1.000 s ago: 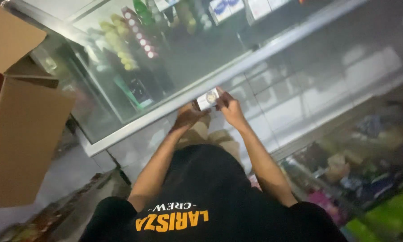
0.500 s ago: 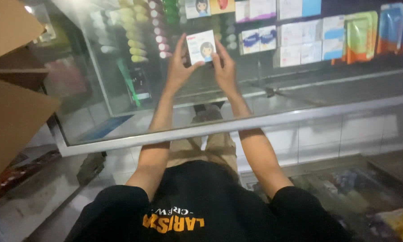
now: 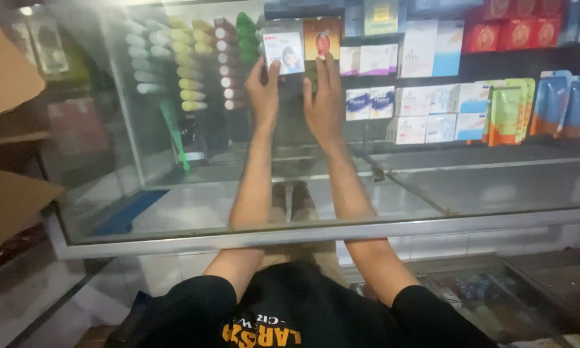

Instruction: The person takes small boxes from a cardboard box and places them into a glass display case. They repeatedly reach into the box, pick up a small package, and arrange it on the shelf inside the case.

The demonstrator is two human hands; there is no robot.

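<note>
Two hands raised against the shelving behind the glass counter (image 3: 251, 241), both arms stretched forward over its top. Left hand (image 3: 264, 93): fingers (image 3: 272, 69) closed around the left edge and lower corner of one small white box (image 3: 285, 51) with a picture of a child on its front. Right hand (image 3: 325, 103): fingers (image 3: 332, 67) straight, spread and pointing up, not gripping; box just up and to the left of them, whether touching cannot be told. Box upright, long axis vertical, front face turned to the camera, held at the level of the upper shelf row, directly above the left hand, which is the nearer of the two. Immediately right of the box: one orange box (image 3: 322, 38) with a face printed on it. Further right: blue-and-white cartons (image 3: 432, 109) standing in two rows, roughly ten, exact count uncertain; red boxes (image 3: 515, 26) at top right; several hanging pouches (image 3: 541, 106) in orange, green and blue. Left of the hands: three vertical columns of capped bottles (image 3: 190, 64), white, yellow and red-topped, plus a green column. Far left: brown cardboard flaps (image 3: 9, 129).
</note>
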